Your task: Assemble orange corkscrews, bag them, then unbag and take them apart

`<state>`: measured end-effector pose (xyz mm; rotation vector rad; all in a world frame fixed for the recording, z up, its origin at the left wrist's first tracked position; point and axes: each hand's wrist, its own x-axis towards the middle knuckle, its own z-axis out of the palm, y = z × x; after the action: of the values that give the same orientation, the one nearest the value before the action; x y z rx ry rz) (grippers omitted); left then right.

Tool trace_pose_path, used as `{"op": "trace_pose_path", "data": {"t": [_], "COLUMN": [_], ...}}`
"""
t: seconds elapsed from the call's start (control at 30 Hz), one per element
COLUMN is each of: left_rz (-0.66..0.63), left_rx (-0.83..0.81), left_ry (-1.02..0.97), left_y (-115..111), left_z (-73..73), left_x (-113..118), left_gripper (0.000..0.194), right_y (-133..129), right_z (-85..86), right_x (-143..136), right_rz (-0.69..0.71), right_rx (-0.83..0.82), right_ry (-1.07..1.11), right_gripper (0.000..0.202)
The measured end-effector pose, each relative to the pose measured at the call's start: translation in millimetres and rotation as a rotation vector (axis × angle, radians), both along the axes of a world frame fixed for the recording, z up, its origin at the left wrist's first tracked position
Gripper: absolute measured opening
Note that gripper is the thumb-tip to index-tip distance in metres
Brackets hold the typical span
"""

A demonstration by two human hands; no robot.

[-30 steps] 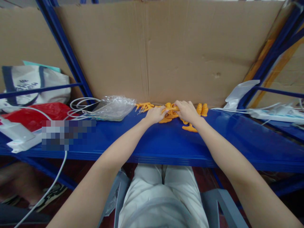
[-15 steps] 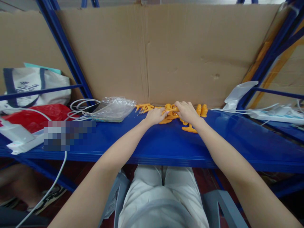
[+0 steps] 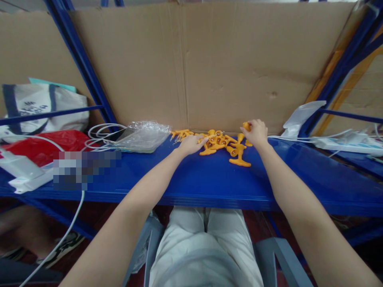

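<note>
My right hand [image 3: 258, 131] is closed on a small rounded yellow plastic piece [image 3: 247, 126], held a little above the tabletop. Below it, another yellow piece [image 3: 248, 143] partly shows beside the fingers. My left hand [image 3: 191, 145] rests at the left of a heap of yellow plastic parts [image 3: 220, 142], its fingers curled and thumb pointing right. What it grips, if anything, is hidden. Several heap parts have round openings. An anchor-shaped yellow piece [image 3: 239, 160] lies in front, between the hands. Branching yellow pieces [image 3: 181, 134] lie behind my left hand, with thin curly bits beside them.
The blue tabletop [image 3: 206, 179] ends at a cardboard wall [image 3: 227, 67]. Clear plastic packaging [image 3: 143, 137], white cables, a red bag [image 3: 68, 143] and a power strip [image 3: 30, 175] are on the left. Another white strip [image 3: 350, 145] lies right. A person's leg shows lower left.
My right hand has moved right, away from my left hand and the heap, to the small upright pieces, and now lifts one. My left hand has shifted slightly left.
</note>
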<state>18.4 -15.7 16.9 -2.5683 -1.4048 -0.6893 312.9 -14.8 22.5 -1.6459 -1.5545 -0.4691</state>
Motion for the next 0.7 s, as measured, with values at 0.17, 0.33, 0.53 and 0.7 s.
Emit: {"op": "trace_pose_path", "data": {"t": [0.17,0.33,0.53,0.7], "left_rz": [0.015,0.006,-0.017,-0.039], "left_rx": [-0.008,0.006,0.024,0.018], "left_ry": [-0.022,-0.033,-0.031,-0.039], "left_y": [-3.2,-1.6,3.7,4.3], "left_z": [0.3,-1.2,-4.6,-5.0], "left_x": [2.5,1.6,0.9,1.1], "left_gripper": [0.047,0.046,0.047,0.048], "right_y": [1.0,-12.4,-17.4,-8.2], "right_z": [-10.7,-19.7,-12.8,-9.0], "right_x": [41.4,53.7,49.4,48.2], "right_rz": [-0.197,-0.37,-0.404,-0.357], "right_rx": [-0.115,-0.272,-0.455,-0.584], "right_ry": [0.303,0.508,0.458,0.232], "right_gripper": [0.031,0.028,0.037,0.04]}}
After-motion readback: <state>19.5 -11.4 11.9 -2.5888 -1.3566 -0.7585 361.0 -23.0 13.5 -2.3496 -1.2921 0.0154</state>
